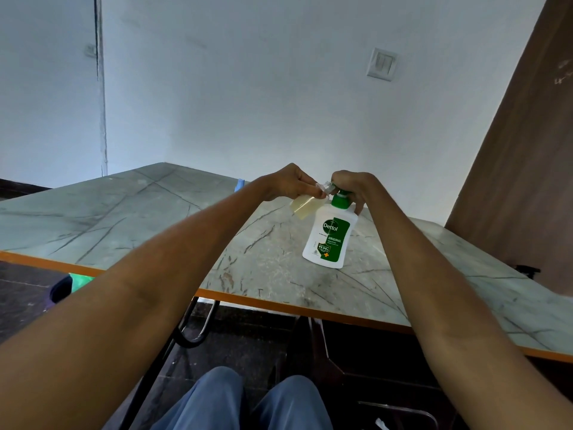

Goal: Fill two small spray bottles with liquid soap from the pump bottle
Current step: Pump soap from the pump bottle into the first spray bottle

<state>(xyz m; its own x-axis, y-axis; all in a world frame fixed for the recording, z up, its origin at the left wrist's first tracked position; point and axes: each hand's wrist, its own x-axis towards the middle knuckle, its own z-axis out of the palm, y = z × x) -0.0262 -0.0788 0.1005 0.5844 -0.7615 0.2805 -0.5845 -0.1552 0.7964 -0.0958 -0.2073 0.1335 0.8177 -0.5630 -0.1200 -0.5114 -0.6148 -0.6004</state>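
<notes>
The small clear spray bottle [305, 205], tilted with its mouth at the pump spout, looks partly filled with pale yellow soap; a second bottle isn't visible. The left hand [290, 183] pinches it. The right hand [352, 187] curls over the white, green-capped pump bottle [330, 240], standing near the marbled table's [155, 218] front edge.

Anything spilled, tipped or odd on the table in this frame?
Nothing stands out. The pump bottle stands upright on the marble-patterned table, the right hand on its pump. The left hand holds the small spray bottle tilted at the nozzle. No spill shows.
</notes>
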